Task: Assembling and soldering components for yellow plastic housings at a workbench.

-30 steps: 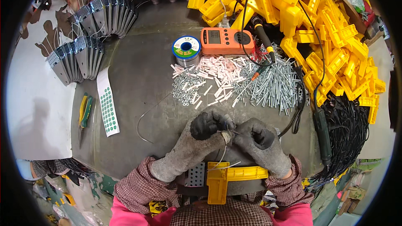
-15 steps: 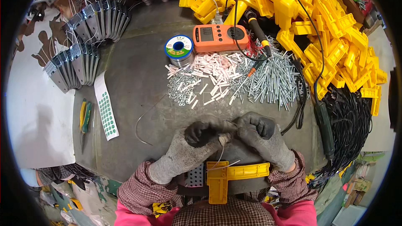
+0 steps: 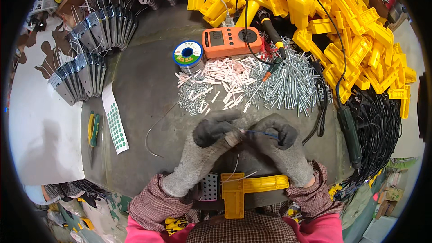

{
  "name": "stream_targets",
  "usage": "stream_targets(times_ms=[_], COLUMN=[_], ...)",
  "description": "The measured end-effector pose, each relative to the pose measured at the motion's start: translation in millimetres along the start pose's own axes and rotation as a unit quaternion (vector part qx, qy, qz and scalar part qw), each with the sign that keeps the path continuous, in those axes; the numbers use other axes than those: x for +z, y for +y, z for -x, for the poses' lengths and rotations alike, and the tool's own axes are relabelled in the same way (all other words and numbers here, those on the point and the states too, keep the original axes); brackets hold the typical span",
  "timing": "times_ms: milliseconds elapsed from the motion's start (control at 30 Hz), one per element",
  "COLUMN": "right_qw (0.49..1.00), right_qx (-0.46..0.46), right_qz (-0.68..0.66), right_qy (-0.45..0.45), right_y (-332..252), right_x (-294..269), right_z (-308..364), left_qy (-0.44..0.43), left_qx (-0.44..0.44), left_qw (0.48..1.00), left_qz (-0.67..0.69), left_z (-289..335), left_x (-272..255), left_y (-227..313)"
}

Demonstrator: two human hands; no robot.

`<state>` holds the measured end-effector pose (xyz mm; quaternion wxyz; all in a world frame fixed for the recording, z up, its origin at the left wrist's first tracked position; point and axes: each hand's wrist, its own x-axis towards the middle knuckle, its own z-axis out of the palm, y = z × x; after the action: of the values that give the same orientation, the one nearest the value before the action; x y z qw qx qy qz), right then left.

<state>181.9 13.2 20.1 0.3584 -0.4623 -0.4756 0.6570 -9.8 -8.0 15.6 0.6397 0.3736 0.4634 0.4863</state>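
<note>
Pinching a small pale sleeve at centre frame, the gloved left hand and right hand, both closed, work a thin blue wire into it, seemingly mid-assembly, with the yellow plastic bracket below waiting and heaps of parts unused.

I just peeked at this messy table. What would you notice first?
First, the big heap of yellow plastic parts along the top and right. Next, two gloved hands, left hand and right hand, meet at the near middle, pinching a thin blue wire. Behind them lie silver screws and an orange meter.
</note>
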Motion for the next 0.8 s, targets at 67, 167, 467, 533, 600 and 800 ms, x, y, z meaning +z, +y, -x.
stream_targets(times_ms=[67,167,467,533,600,800], right_qw=[0.997,0.987,0.983,0.979,0.983,0.973], right_qx=[-0.027,-0.071,-0.086,-0.077,-0.076,-0.088], right_qz=[0.070,0.147,0.162,0.185,0.165,0.212], right_qy=[0.009,0.000,-0.022,-0.027,-0.026,-0.026], right_y=[-1,2,-2,-4,-4,-2], right_x=[-10,-13,-15,-15,-14,-17], right_z=[2,2,0,1,1,0], left_qy=[-0.011,-0.026,-0.062,-0.070,-0.073,-0.083], left_qx=[-0.018,-0.036,-0.019,-0.028,-0.019,-0.043], left_qw=[1.000,0.999,0.996,0.997,0.997,0.995], left_qz=[-0.014,-0.025,-0.062,-0.036,-0.031,-0.041], left_z=[-3,-3,-5,-5,-5,-5], left_x=[-3,-6,-13,-16,-18,-15], left_y=[3,7,1,-1,-3,0])
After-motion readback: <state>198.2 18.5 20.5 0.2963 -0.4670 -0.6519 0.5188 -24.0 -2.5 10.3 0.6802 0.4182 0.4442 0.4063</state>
